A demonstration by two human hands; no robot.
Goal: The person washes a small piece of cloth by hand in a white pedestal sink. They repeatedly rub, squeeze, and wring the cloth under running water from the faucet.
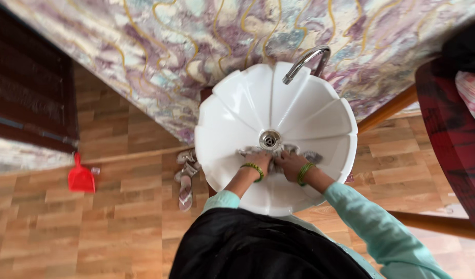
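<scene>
Both my hands, left hand (259, 161) and right hand (290, 163), are closed on a grey cloth (279, 154), probably wet, pressed just below the drain (269, 139) of the white fluted basin (232, 111). I'm mid-scrub; next wants firm, even rubbing.

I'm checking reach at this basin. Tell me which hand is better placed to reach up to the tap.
Probably the right hand. Both hands press the grey cloth just below the drain, but the chrome tap stands right of centre on the white basin, so the left hand would have to cross over.

Home washroom: white basin (232, 103); marbled wall (160, 41)
</scene>
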